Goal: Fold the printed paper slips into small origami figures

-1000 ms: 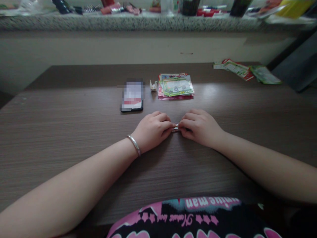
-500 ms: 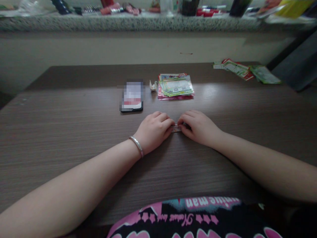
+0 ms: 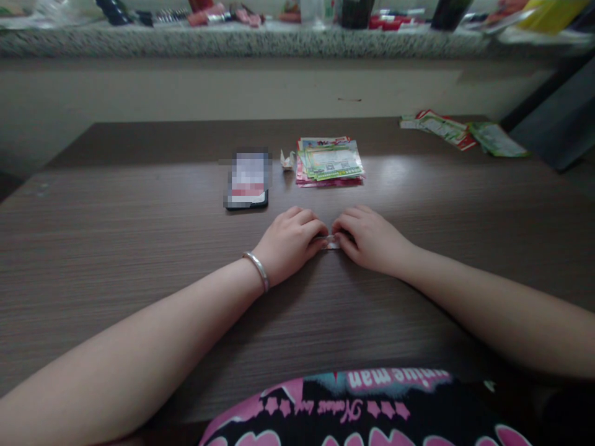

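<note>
A narrow, light-coloured strip of folded paper (image 3: 331, 242) lies low over the table between my hands; its two ends are hidden by fingers. My left hand (image 3: 292, 244), with a silver bangle at the wrist, is closed on the left end. The right end is pinched between the thumb and fingers of my right hand (image 3: 372, 241). Both hands rest at the middle of the brown wooden table (image 3: 139, 248).
Beyond my hands stand a small folded paper figure (image 3: 287, 161) and a stack of colourful printed packets (image 3: 332, 162). A phone with a blurred screen (image 3: 248, 179) lies left of them. More packets (image 3: 455, 131) lie far right. A cluttered stone ledge (image 3: 279, 43) runs behind.
My hands have barely shifted. Slightly more of the strip's pale face shows between them. Nothing else on the table has moved.
</note>
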The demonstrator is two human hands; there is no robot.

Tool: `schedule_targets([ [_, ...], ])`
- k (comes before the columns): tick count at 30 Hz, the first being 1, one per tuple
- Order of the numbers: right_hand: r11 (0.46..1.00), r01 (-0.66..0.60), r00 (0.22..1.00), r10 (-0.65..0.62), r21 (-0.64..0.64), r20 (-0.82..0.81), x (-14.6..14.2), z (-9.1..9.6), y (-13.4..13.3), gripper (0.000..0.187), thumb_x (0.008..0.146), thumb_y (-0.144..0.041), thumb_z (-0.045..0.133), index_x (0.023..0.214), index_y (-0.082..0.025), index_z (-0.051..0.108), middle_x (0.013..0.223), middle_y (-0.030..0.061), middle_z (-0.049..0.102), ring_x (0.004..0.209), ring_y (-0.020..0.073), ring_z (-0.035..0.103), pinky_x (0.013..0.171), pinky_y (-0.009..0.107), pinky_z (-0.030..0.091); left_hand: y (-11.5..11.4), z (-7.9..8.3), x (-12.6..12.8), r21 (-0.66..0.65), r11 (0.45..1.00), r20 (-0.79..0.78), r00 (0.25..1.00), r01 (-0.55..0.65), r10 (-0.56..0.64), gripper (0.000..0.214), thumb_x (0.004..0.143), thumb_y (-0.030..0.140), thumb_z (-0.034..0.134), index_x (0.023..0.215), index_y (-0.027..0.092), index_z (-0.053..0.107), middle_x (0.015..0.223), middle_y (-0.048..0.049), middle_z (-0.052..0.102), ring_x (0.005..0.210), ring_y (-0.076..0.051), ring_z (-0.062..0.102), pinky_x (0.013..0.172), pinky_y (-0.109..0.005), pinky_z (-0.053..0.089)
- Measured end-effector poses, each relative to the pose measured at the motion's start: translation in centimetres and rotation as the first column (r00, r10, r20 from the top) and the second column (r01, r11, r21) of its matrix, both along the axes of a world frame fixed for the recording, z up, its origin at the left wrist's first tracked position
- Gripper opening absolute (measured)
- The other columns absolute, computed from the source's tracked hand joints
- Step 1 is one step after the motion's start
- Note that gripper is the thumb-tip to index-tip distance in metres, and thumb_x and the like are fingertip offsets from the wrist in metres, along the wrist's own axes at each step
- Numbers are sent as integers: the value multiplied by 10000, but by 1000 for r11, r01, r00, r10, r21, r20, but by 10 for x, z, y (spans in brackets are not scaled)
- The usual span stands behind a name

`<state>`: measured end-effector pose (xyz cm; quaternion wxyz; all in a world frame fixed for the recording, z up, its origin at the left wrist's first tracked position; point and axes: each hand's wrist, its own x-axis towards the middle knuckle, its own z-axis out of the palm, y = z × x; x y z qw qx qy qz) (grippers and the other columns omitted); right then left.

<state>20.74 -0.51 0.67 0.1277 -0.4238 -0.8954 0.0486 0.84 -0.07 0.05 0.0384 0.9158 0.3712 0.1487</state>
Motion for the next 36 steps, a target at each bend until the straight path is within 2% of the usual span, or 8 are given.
schedule_targets([
  [10, 995, 41, 996, -47, -86, -80, 6, 1, 3, 127, 868, -252, 567, 860, -175, 668, 814, 47, 650, 801, 195, 562, 734, 306, 396, -1, -2, -2, -12, 1000, 44, 999, 19, -18, 215, 921, 332, 530, 995, 184, 668, 1005, -63, 650, 946, -217, 531, 899, -374, 449],
  [16, 974, 88, 981, -121, -208, -154, 9, 0, 7, 103, 833, -255, 634, 811, -190, 712, 731, 21, 641, 700, 157, 553, 635, 268, 385, -3, -1, -3, -32, 999, 52, 999, -1, 2, 213, 917, 327, 531, 989, 177, 664, 1012, -62, 650, 967, -222, 535, 927, -382, 440],
  [24, 982, -22, 979, -17, -189, -202, 12, -2, 10, 78, 809, -240, 663, 804, -174, 704, 762, 32, 654, 736, 159, 553, 686, 275, 397, 0, -3, -5, -77, 997, 82, 996, 26, -20, 160, 890, 288, 572, 956, 168, 656, 1023, -62, 654, 980, -216, 545, 940, -382, 431],
  [29, 977, -47, 978, 2, -209, -208, 11, -1, 9, 82, 794, -264, 675, 800, -190, 710, 741, 18, 664, 744, 165, 559, 736, 296, 401, 1, -5, -5, -116, 992, 133, 990, 53, -37, 116, 880, 248, 574, 924, 171, 649, 1014, -51, 657, 975, -199, 549, 934, -367, 429],
  [36, 988, -44, 981, 15, -150, -192, 10, -1, 2, 134, 810, -311, 660, 842, -188, 704, 804, 40, 664, 802, 181, 556, 775, 314, 400, 0, -4, -6, -111, 992, 159, 986, 67, -49, 88, 871, 229, 572, 899, 175, 636, 997, -54, 655, 941, -188, 558, 902, -350, 440],
])
